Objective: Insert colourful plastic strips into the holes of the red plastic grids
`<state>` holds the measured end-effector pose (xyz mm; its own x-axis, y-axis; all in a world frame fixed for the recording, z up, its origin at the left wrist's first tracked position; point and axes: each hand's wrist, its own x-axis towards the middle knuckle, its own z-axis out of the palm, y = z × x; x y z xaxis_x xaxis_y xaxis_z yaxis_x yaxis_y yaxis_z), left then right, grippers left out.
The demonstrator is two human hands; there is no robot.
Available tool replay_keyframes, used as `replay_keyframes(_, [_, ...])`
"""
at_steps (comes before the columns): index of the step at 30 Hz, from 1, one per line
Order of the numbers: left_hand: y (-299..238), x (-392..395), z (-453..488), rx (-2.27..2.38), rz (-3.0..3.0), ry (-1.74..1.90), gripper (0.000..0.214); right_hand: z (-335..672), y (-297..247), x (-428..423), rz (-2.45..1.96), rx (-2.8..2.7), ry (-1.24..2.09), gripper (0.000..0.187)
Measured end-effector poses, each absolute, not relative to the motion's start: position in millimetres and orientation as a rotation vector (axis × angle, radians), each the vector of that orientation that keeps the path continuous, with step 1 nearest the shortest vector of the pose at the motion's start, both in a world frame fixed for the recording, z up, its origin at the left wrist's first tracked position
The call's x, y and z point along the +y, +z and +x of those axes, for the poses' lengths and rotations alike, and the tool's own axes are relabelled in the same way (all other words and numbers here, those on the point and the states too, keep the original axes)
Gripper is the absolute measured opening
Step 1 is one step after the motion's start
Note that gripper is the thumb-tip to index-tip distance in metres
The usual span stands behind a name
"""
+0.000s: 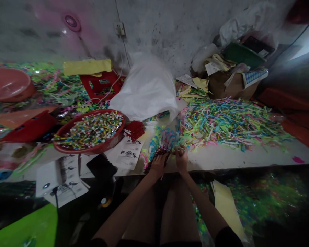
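Note:
At the front edge of the table lies a dark red holder point(162, 151) with several blue, pink and green soft plastic pieces point(167, 136) standing up along it. My left hand point(157, 165) rests on the near side of this holder, its fingers stretched out flat. Just to the right, my right hand point(181, 158) is closed in a pinch beside the plastic pieces; what its fingertips hold is too small to make out. Right of that hand spreads a large heap of similar colourful strips point(229, 120).
A red basin point(103, 149) full of small coloured parts stands at left, with red plates point(135, 130) and printed sheets point(128, 152) beside it. A white sack point(149, 85) is behind my hands. Farther left are a red crate point(89, 87) and a pink fan point(71, 22).

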<state>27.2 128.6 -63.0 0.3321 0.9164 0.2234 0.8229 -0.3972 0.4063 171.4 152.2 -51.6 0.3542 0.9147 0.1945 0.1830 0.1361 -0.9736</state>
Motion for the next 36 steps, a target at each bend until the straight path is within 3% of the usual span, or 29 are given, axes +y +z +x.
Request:
replay_keyframes(16, [-47.8, 126.3, 23.4, 1.495, 2.569, 0.488, 0.063, 179.1, -53.5, 146.7, -1.434, -1.391, 0.524, 0.026])
replay_keyframes(36, [-29.5, 132.5, 30.3, 1.522, 2.593, 0.177, 0.068, 198.3, -50.2, 165.4, -1.513, -1.763, 0.44, 0.023])
